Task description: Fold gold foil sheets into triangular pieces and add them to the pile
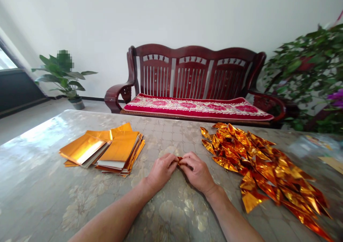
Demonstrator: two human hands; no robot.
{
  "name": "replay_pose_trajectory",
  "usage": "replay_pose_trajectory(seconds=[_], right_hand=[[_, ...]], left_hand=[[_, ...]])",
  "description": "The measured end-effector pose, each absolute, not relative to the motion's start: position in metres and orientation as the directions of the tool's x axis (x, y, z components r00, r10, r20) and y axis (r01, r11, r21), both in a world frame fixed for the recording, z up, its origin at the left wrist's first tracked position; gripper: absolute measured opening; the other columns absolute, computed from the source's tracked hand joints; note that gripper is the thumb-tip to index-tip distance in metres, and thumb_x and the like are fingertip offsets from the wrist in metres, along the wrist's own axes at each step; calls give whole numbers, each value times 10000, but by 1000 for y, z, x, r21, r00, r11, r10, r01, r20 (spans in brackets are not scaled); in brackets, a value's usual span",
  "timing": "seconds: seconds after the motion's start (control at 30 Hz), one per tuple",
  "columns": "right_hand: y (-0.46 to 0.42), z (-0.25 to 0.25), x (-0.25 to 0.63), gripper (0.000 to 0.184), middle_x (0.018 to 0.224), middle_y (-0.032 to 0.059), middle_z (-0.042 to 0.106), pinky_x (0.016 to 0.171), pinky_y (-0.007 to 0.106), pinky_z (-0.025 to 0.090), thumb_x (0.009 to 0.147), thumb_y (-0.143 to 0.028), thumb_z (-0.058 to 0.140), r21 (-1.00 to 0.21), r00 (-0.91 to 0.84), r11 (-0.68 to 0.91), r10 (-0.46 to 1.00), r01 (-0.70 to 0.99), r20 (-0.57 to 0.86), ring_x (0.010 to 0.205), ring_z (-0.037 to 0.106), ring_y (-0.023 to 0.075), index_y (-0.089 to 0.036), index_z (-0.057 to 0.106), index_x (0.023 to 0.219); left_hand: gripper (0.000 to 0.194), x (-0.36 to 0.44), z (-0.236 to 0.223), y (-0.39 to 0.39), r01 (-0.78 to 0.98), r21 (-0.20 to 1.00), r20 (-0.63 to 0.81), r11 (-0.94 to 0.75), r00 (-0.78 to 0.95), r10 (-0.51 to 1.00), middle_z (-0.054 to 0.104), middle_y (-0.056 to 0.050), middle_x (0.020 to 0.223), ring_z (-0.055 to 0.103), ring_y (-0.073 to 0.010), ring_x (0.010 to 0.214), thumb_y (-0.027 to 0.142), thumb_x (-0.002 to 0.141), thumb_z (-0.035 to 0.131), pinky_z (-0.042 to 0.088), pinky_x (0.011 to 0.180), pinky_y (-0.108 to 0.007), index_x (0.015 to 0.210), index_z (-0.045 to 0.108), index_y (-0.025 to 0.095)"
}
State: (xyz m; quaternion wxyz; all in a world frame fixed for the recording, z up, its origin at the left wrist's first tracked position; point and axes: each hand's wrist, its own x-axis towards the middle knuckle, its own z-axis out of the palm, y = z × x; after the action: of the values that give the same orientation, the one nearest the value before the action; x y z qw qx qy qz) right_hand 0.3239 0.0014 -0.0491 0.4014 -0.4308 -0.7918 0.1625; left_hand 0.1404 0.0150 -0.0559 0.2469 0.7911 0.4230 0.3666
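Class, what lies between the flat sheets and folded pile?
In the head view, the left hand and right hand, pinching a foil piece, lie between sheets and pile.

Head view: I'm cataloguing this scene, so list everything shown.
Table: one, grey, foreground
Foil sheets: many, gold, left
Folded foil: many, orange, right
Held foil: one, orange, centre
Plastic: count unclear, clear, right
Flat piece: one, tan, right
Bench: one, dark red, back
Seat cover: one, red and white, on bench
Potted plant: one, green, left
Foliage: plentiful, green, right
Flowers: some, purple, right
Panel: one, dark, left
Wall: one, white, back
Floor: one, grey, left
Left hand: one, bare, centre
Right hand: one, bare, centre
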Motion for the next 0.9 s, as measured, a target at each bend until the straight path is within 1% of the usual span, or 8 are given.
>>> replay_pose_trajectory(seconds=[0.13,0.27,0.37,0.43,0.53,0.67,0.8,0.9], right_hand=[[2,-49,324,206,939,45,624,771,285,518,873,-111,542,-621,-292,586,805,521,516,865,615,169,-243,691,926],[3,-50,327,385,958,53,622,791,294,525,793,0,460,-631,-310,610,791,479,528,901,611,177,-242,689,985],[3,-53,329,481,978,53,625,823,301,526,726,44,417,-638,-309,607,793,474,526,929,611,179,-240,690,1004],[4,-54,329,501,987,51,630,843,309,524,715,48,411,-643,-302,601,797,475,522,944,611,180,-241,692,1011],[5,-54,329,472,996,55,640,856,317,524,771,28,414,-648,-305,599,800,470,518,953,614,178,-241,698,1036],[5,-53,329,422,1008,55,660,851,308,532,861,-25,419,-653,-298,598,800,465,521,956,629,169,-254,707,1068],[6,-54,329,426,998,49,674,826,301,541,875,-31,422,-641,-297,606,794,471,531,936,637,163,-264,715,1079],[7,-55,329,431,1000,44,682,825,301,543,880,-36,429,-641,-301,604,795,473,527,934,641,161,-275,715,1097]], left_hand=[[146,140,-57,16,495,704,373,-510,353,858,661,3,838,618,-139,800,190,914,513,455,727,-230,866,647,224],[136,140,-58,18,484,719,366,-498,345,864,668,7,834,624,-140,798,191,903,518,458,721,-230,875,646,228],[203,141,-58,19,485,714,384,-505,332,861,671,9,843,630,-138,817,104,864,485,460,740,-231,896,643,226],[277,140,-57,19,485,710,396,-510,324,859,677,8,860,635,-138,836,41,820,455,465,760,-233,915,640,224],[303,140,-57,19,486,719,391,-496,307,868,687,6,857,644,-141,835,31,816,431,474,761,-236,916,645,221],[242,139,-59,20,460,755,369,-467,290,883,707,13,849,657,-140,810,108,878,451,484,744,-230,917,657,228],[201,138,-61,21,430,780,358,-455,289,888,717,20,830,658,-132,770,166,908,471,488,721,-213,912,662,230],[190,136,-62,22,444,772,356,-454,289,889,713,26,806,650,-127,741,185,919,478,480,704,-203,896,661,231]])
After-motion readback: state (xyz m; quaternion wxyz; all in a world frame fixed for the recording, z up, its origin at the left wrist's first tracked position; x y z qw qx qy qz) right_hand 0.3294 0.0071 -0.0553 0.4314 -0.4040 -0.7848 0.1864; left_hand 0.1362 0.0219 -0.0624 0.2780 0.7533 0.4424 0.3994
